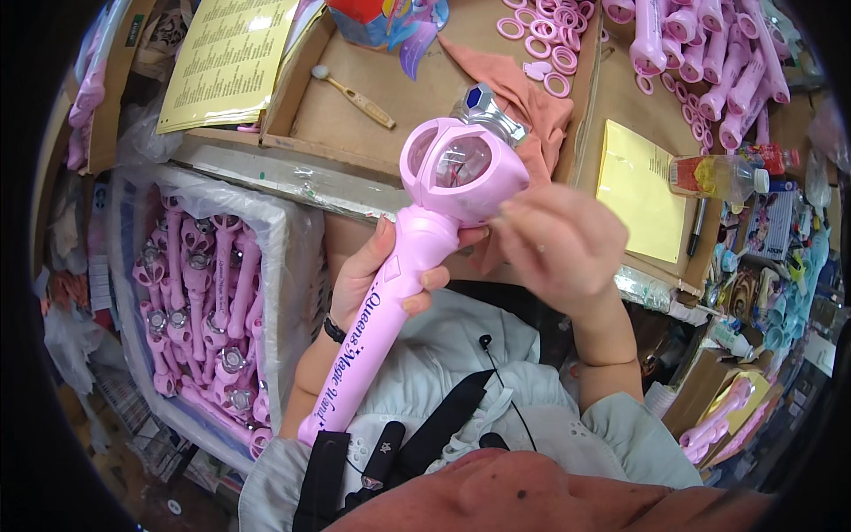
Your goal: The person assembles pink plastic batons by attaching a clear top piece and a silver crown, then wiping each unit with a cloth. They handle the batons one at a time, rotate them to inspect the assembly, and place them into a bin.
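Observation:
A large pink toy wand point(377, 328) slants across the middle, its rounded head up and its handle end near my lap. My left hand point(362, 277) is wrapped round the wand's neck. The head has clear oval windows point(462, 163) with small parts inside, and a silver cap with a blue gem point(480, 99) on top. Beside the head's lower right edge is my right hand point(563, 244), blurred by motion. Its fingers are curled in and the fingertips pressed together; whatever they hold, if anything, is too blurred to make out.
A white crate point(301, 266) of pink wands stands at left. Ahead, a cardboard tray holds a small brush point(355, 97), an orange cloth point(532, 115) and pink rings point(563, 58). At right are pink wand parts point(736, 71), yellow paper point(638, 186) and a bottle point(714, 177).

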Tool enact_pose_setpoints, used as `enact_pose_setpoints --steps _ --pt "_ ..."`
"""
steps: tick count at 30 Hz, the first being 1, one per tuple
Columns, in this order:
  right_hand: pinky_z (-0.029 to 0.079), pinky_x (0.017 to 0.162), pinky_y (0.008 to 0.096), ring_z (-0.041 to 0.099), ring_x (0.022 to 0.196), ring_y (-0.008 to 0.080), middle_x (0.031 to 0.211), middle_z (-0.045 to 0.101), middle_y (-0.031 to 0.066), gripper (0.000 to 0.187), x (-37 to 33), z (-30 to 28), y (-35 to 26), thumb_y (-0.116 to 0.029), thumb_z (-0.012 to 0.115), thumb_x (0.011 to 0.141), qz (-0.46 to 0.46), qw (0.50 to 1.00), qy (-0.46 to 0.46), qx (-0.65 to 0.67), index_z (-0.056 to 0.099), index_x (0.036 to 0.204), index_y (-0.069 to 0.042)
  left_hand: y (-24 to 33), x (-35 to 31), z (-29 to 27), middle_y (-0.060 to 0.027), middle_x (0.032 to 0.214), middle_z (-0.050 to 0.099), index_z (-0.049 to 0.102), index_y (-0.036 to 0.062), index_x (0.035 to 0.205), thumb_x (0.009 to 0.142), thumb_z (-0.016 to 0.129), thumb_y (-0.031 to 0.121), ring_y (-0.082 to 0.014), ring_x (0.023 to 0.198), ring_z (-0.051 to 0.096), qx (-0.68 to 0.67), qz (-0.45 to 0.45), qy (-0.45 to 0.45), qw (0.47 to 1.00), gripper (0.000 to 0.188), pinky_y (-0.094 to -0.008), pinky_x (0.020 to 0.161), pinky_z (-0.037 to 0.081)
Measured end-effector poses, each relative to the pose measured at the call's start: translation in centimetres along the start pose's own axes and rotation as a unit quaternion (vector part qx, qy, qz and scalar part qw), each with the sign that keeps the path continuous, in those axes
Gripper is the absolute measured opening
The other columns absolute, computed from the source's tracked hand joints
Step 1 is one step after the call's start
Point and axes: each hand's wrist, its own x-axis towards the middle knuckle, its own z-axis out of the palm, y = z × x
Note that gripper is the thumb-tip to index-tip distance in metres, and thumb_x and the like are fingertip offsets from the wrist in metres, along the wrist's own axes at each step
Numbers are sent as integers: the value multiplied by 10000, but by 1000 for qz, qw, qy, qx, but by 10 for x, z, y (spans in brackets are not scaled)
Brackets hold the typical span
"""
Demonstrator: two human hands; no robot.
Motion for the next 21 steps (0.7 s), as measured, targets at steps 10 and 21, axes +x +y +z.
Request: enact_pose_setpoints --steps 10,21 --pt "497 506 303 614 605 222 770 619 63 204 1 0 5 -59 747 645 6 999 11 -32 626 809 -67 1 2 0 -253 1419 267 116 88 1446 961 426 363 -256 884 545 -11 -12 -8 1000 639 -319 591 512" --pt "499 545 299 614 650 223 789 624 90 234 5 -3 -1 -21 772 637 -30 999 -21 -18 629 822 -43 0 1 1 -250 1402 295 151 93 1441 962 427 356 -251 867 545 2 -7 3 1000 612 -322 590 521"
